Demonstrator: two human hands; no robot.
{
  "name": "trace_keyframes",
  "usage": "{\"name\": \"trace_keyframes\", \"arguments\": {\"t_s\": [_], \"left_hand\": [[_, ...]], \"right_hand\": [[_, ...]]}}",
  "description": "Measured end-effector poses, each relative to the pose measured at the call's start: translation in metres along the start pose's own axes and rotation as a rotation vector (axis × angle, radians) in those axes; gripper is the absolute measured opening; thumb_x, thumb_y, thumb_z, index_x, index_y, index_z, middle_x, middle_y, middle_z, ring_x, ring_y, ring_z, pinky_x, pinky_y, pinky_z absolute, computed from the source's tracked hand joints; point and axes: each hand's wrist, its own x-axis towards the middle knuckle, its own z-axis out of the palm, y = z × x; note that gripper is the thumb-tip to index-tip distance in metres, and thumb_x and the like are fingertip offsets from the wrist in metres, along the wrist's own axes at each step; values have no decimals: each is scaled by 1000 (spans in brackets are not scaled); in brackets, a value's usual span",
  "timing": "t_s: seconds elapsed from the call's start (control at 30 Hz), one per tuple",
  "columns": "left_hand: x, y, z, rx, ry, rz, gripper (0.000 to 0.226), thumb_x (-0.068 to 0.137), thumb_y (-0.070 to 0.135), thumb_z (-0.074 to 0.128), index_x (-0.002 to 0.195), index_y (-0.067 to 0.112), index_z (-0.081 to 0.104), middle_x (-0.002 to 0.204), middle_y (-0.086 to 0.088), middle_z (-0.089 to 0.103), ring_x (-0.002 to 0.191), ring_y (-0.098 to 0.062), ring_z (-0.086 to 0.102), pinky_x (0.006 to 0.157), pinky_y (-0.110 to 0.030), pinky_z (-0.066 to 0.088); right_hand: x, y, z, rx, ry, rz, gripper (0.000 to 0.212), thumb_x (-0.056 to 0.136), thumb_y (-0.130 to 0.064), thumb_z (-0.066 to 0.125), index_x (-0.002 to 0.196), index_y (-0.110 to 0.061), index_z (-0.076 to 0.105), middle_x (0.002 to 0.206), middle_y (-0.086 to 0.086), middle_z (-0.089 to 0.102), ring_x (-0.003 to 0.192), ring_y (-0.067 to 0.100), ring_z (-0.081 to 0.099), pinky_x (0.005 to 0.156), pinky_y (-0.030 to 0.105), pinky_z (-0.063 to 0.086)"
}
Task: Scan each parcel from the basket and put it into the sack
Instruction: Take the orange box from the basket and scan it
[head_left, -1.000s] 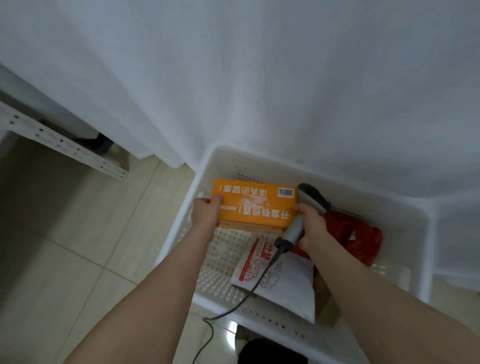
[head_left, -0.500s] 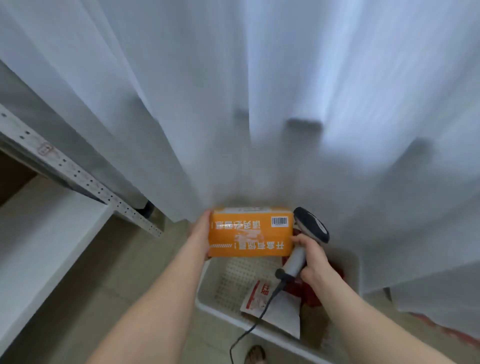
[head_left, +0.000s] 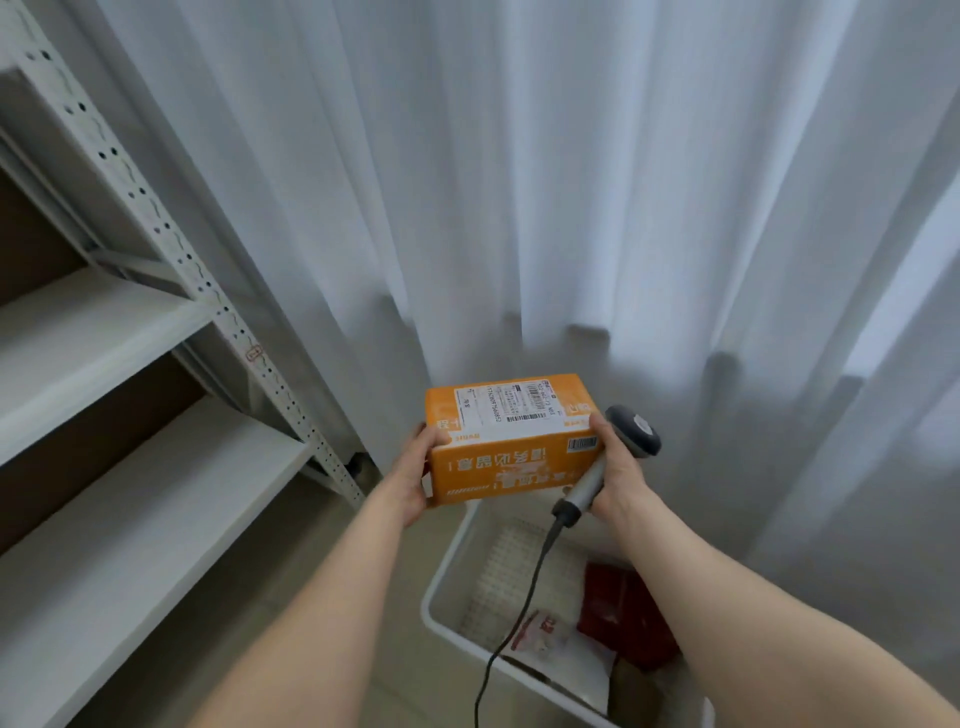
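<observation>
An orange parcel box (head_left: 511, 452) with a white shipping label on its top face is held up between both hands above the white basket (head_left: 441, 587). My left hand (head_left: 413, 475) grips the box's left end. My right hand (head_left: 618, 467) grips a grey barcode scanner (head_left: 631, 431) by its handle, and its thumb rests on the box's right end. The scanner's cable (head_left: 511, 618) hangs down over the basket. Inside the basket lie a red parcel (head_left: 623, 613) and a white mailer with red print (head_left: 550, 634). No sack is in view.
A white metal shelving rack (head_left: 156, 332) with bare shelves stands at the left. White curtains (head_left: 571, 182) hang behind the basket. The beige tiled floor (head_left: 395, 675) shows between the rack and the basket.
The box has been lifted out of the basket to chest height and tipped so its labelled top faces me. The view has swung upward, and the right hand with the scanner rose alongside.
</observation>
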Motion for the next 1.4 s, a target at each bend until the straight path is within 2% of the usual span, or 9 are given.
{"name": "trace_keyframes", "arguments": {"t_s": [0.17, 0.27, 0.43, 0.6, 0.73, 0.93, 1.1, 1.23, 1.4], "left_hand": [[-26, 21, -15, -83, -70, -133, 59, 80, 64, 56, 116, 19, 63, 110, -15, 68, 102, -32, 63, 88, -43, 49], [-35, 35, -32, -79, -78, -158, 65, 79, 75, 47, 104, 17, 64, 103, -16, 68, 94, -34, 62, 76, -44, 48], [-39, 45, -61, -53, 9, -81, 51, 75, 61, 61, 104, 19, 58, 118, -13, 60, 110, -32, 55, 99, -52, 42], [-47, 43, -63, -52, -7, 55, 50, 83, 51, 58, 125, 23, 51, 109, -6, 60, 100, -25, 54, 86, -51, 44], [-53, 37, -73, 125, -121, 71, 48, 84, 42, 63, 124, 25, 42, 128, -8, 49, 114, -30, 47, 100, -62, 37], [-62, 46, -84, 325, -203, -13, 80, 75, 62, 63, 139, 23, 36, 139, -10, 47, 129, -30, 40, 105, -65, 20], [-66, 41, -82, 249, -165, -4, 62, 81, 54, 62, 133, 26, 45, 118, -8, 59, 106, -30, 56, 89, -54, 49], [-59, 24, -86, 187, -64, 58, 60, 82, 48, 64, 136, 35, 42, 114, -6, 62, 100, -32, 59, 87, -58, 50], [-61, 7, -102, 132, -5, 48, 62, 84, 41, 65, 139, 33, 38, 113, -5, 63, 92, -29, 63, 66, -44, 53]], "right_hand": [[-27, -7, 15, -49, -32, -107, 39, 73, -26, 82, 106, -15, 64, 108, 12, 73, 96, 30, 70, 90, 51, 54], [-43, -5, 23, -89, -93, -119, 44, 75, -24, 80, 114, -13, 62, 109, 12, 72, 90, 28, 69, 81, 43, 56], [-59, 8, 42, -2, -72, -107, 55, 75, -29, 82, 122, -14, 58, 107, 10, 72, 95, 27, 70, 76, 43, 58], [-74, 32, 63, 94, -62, -27, 39, 79, -28, 79, 107, -17, 54, 102, 10, 67, 102, 31, 64, 73, 42, 54], [-83, 46, 75, 55, -146, 18, 49, 76, -20, 80, 120, -11, 60, 102, 13, 74, 92, 32, 72, 73, 47, 59], [-91, 39, 85, -84, -257, -65, 50, 82, -7, 73, 128, -10, 54, 104, 15, 74, 91, 34, 72, 84, 56, 56], [-94, 40, 94, -260, -269, -159, 35, 87, -11, 70, 119, -9, 57, 105, 14, 72, 93, 32, 71, 82, 49, 57], [-98, 40, 98, -437, -171, -280, 22, 89, -19, 68, 104, -7, 58, 73, 5, 59, 60, 18, 53, 57, 29, 46], [-117, 38, 105, -575, -340, -165, 14, 92, -15, 61, 101, -5, 56, 63, 7, 52, 48, 16, 45, 48, 27, 41]]}}
